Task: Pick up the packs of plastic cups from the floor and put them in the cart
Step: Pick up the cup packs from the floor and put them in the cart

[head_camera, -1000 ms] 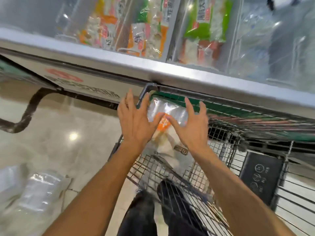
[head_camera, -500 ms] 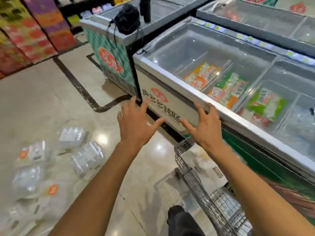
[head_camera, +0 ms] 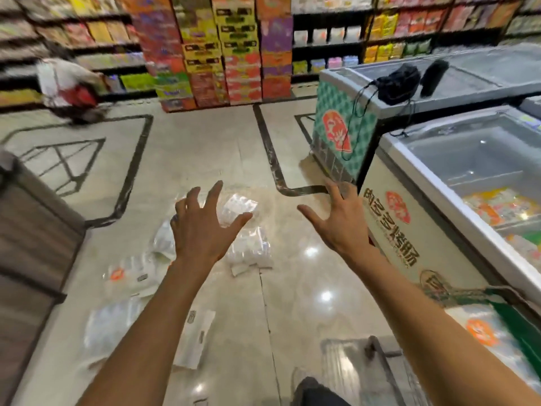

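I see both hands empty, held out over the floor (head_camera: 292,288) with fingers spread wide: left hand (head_camera: 202,232), right hand (head_camera: 336,227). The packs of plastic cups (head_camera: 248,250) lie scattered on the floor beneath the left hand. The cart (head_camera: 389,373) stands at lower right beside the freezer (head_camera: 433,218).

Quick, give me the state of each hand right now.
Left hand: open, fingers spread, holding nothing, above the packs of cups on the floor.
Right hand: open, fingers spread, holding nothing.
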